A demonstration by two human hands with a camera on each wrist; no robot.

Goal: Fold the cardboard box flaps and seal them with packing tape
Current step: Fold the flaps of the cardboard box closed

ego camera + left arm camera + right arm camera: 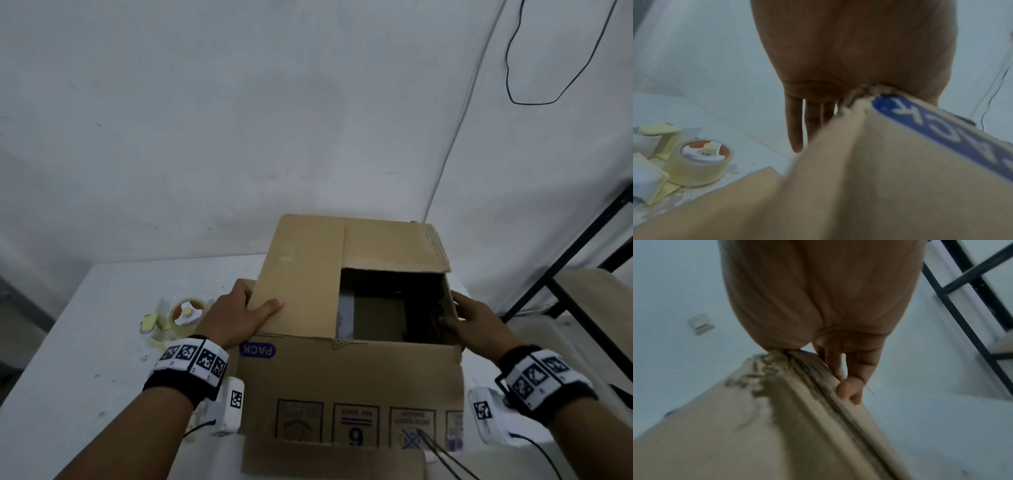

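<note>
A brown cardboard box [346, 380] stands on the white table [102, 325], its inside dark. The far flap [390, 246] is folded down over the opening. My left hand [239, 313] holds the left flap [301, 274], thumb on top and fingers underneath, with the flap tilted over the opening. The left wrist view shows those fingers [795, 129] straight along the cardboard [890, 178]. My right hand [479, 322] grips the right flap [454, 308], thumb inside; its fingertips [851, 391] curl on the edge. The near flap [349, 404] spreads toward me. A tape dispenser [186, 313] [702, 162] lies left of the box.
A black metal frame [582, 267] [972, 305] and a pale wooden surface [596, 301] stand right of the table. A black cable [548, 99] hangs on the white wall behind. Thin cables [442, 455] run near the box's front. A wall switch [701, 324] shows.
</note>
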